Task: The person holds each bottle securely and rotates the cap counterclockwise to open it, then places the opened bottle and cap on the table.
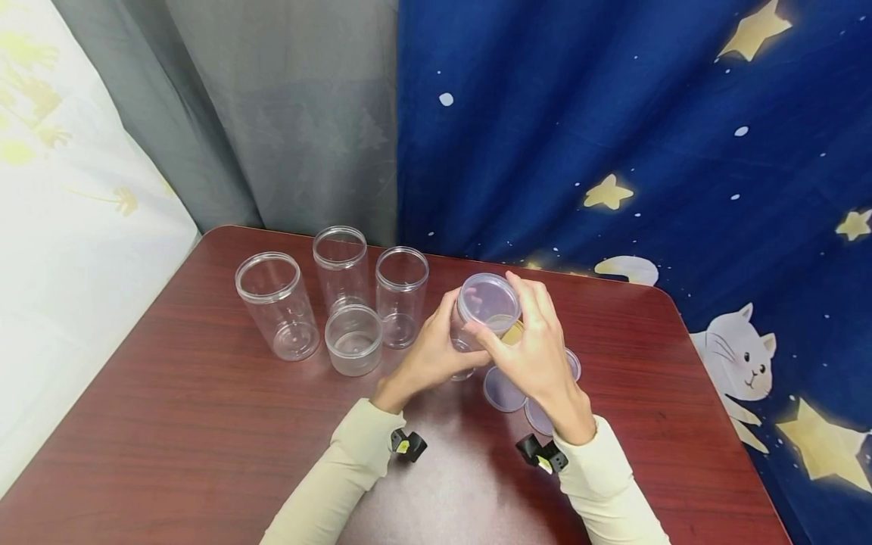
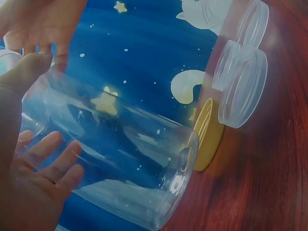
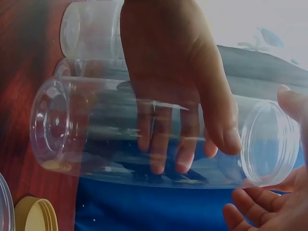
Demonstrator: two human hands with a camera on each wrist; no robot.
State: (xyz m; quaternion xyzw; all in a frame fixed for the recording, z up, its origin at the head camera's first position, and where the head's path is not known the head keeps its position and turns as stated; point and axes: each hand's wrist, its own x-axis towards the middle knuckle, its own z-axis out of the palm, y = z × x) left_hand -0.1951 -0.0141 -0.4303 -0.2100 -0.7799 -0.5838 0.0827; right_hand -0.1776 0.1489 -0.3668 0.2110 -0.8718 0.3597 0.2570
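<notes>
A tall clear plastic jar [image 3: 110, 130] is held upright above the table by my left hand [image 1: 432, 350], whose fingers and thumb wrap round its body. A translucent lid [image 1: 487, 301] covers the jar's mouth. My right hand [image 1: 534, 350] grips that lid at its rim, thumb on the near side and fingers on the far side. Whether the lid is fully seated cannot be told. Below and behind the right hand, several loose clear lids [image 2: 243, 86] and a yellow lid [image 2: 210, 137] lie on the table, partly hidden in the head view.
Left of my hands stand three tall open clear jars, the leftmost jar [image 1: 275, 306], the back jar [image 1: 341, 272] and the right jar [image 1: 402, 303]. A short frosted jar [image 1: 353, 348] stands before them. Curtains [image 1: 518, 151] hang behind the dark red table [image 1: 204, 424].
</notes>
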